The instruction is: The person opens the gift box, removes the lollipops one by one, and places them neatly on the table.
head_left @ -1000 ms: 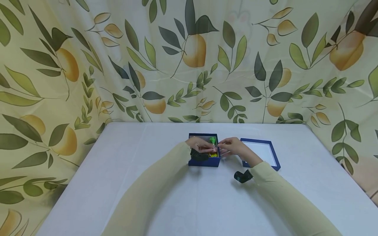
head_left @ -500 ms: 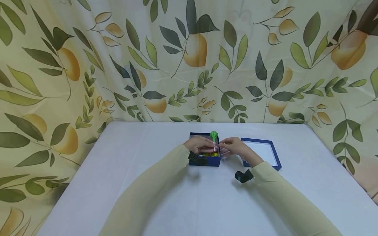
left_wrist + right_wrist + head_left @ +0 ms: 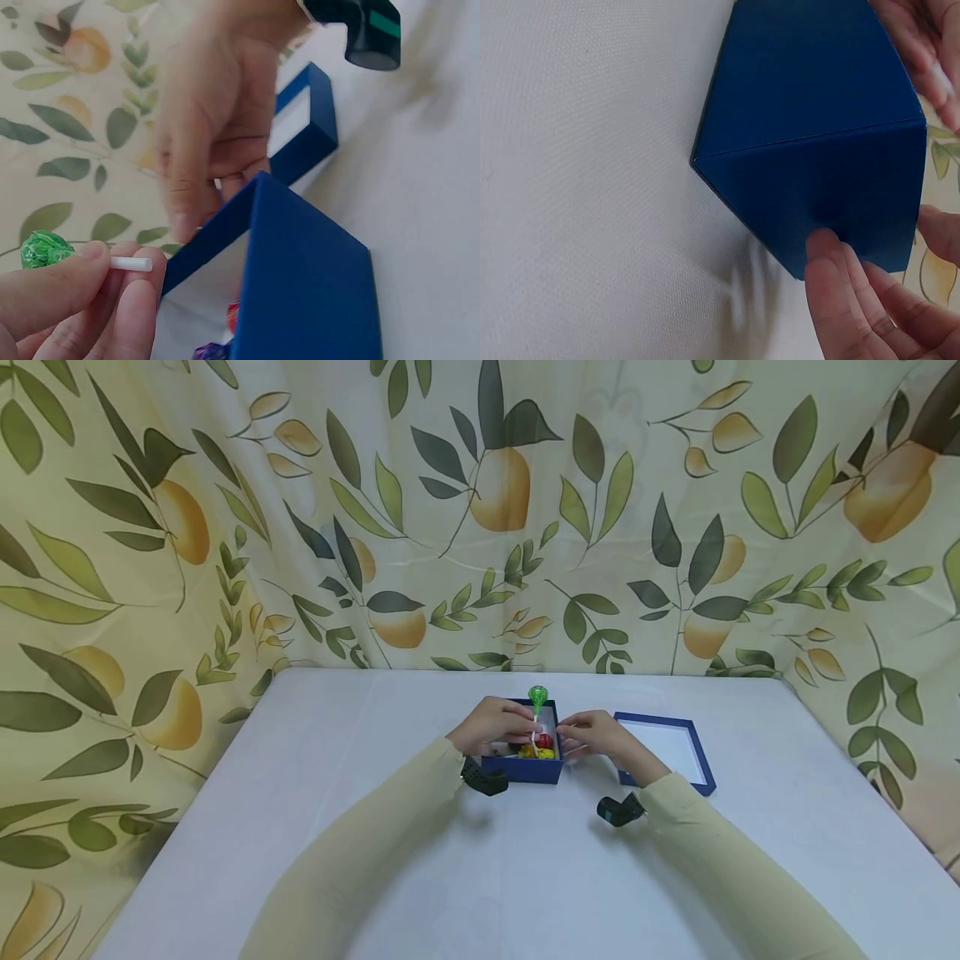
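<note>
My left hand [image 3: 489, 724] pinches a lollipop [image 3: 537, 696] in green wrapping by its white stick, above an open blue box [image 3: 521, 769]. In the left wrist view the stick's end pokes out past thumb and fingers, the green head [image 3: 46, 250] on the other side. My right hand [image 3: 597, 737] holds the box at its right wall; the right wrist view has fingers [image 3: 832, 296] flat against the outside and the thumb at the rim. Inside the box lie wrapped sweets: yellow ones [image 3: 536, 752], a red one [image 3: 544, 741] and a purple one [image 3: 212, 352].
To the right of the box a blue lid [image 3: 703, 760] lies with its white inside up. Both stand on a white-covered table [image 3: 420, 860]. A curtain [image 3: 480, 568] with fruit and leaf print hangs behind the table. Dark wrist cameras [image 3: 620, 811] jut out below the wrists.
My left hand has risen out of the box and moved left, bringing the green lollipop up above the rim. Red and yellow sweets now show inside. My right hand stays at the box's right wall.
</note>
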A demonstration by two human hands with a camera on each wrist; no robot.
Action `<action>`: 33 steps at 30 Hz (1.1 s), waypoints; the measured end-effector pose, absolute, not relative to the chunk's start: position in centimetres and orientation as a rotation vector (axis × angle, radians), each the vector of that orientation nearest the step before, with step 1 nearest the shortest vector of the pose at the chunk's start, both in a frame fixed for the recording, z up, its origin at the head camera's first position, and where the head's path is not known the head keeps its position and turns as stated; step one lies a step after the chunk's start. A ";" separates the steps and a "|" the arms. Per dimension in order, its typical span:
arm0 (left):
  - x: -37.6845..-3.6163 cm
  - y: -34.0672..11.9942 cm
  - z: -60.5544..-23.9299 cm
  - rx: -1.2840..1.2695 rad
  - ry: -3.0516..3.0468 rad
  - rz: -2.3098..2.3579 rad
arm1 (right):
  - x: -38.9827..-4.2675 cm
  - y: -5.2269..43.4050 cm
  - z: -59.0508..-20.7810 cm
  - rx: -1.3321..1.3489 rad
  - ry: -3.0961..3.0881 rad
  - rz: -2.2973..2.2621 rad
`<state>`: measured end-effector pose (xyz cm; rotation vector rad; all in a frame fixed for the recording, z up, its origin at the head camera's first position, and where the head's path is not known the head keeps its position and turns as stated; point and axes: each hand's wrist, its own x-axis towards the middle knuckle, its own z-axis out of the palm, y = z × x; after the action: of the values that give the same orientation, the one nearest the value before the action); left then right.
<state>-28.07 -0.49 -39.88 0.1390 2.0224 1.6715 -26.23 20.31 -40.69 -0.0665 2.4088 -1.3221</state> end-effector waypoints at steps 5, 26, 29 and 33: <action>-27.8 -2.5 -39.1 0.188 2.036 1.698 | -26.3 20.3 -40.7 -0.065 2.419 -1.310; -27.2 -15.0 -37.9 0.024 2.130 1.764 | -26.5 20.2 -41.0 -0.061 2.416 -1.297; -27.2 -16.8 -38.4 -0.014 2.143 1.748 | -26.5 20.2 -40.9 -0.063 2.412 -1.300; -27.4 -18.4 -39.9 -0.115 2.113 1.759 | -26.5 20.1 -40.8 -0.071 2.415 -1.298</action>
<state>-27.40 -18.43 -39.93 -0.1151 2.1130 1.7590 -26.55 20.10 -40.82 -0.0712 2.4148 -1.2980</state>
